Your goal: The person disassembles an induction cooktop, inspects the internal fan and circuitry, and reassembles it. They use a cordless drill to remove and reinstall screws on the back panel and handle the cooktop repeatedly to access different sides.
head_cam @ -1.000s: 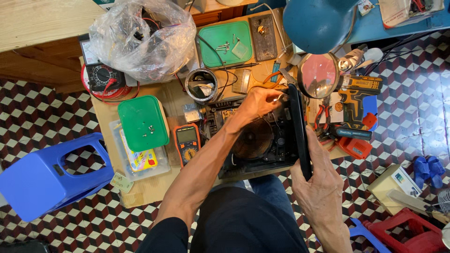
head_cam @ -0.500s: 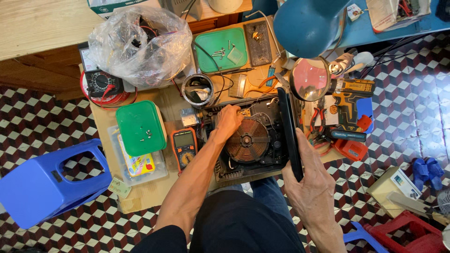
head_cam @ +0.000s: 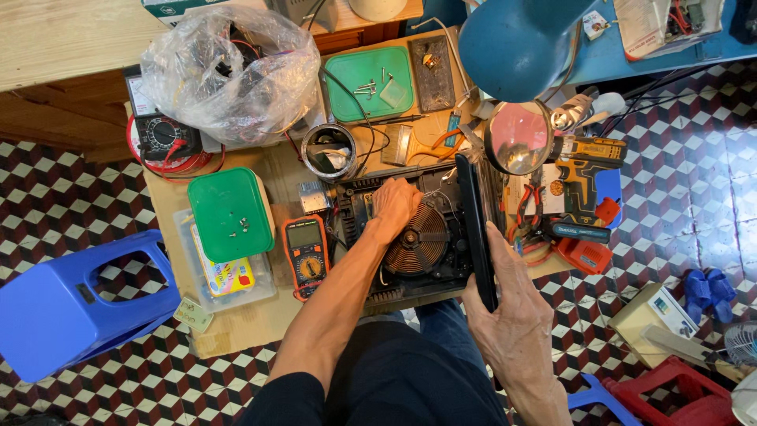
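Fingers (head_cam: pixel 505 260) of the right hand (head_cam: pixel 516 323) are closed around the black top panel (head_cam: pixel 471 229), holding it up on edge at the right so the opened cooker (head_cam: pixel 410 237) on the worktop (head_cam: pixel 260 315) lies exposed. Left hand (head_cam: pixel 394 201) rests inside, loosely curled just beyond the copper coil (head_cam: pixel 418 241); whether it grips anything, I cannot tell.

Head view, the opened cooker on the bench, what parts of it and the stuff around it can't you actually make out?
- Left hand covers the cooker parts under it, beside the copper coil.
- Black top panel, held on edge by the right hand: its face is turned away.
- Clear plastic bag: its contents are blurred by the wrinkled film.
- Screws in the green tray: too small to count.
- Blue lamp shade hides the bench beneath it.
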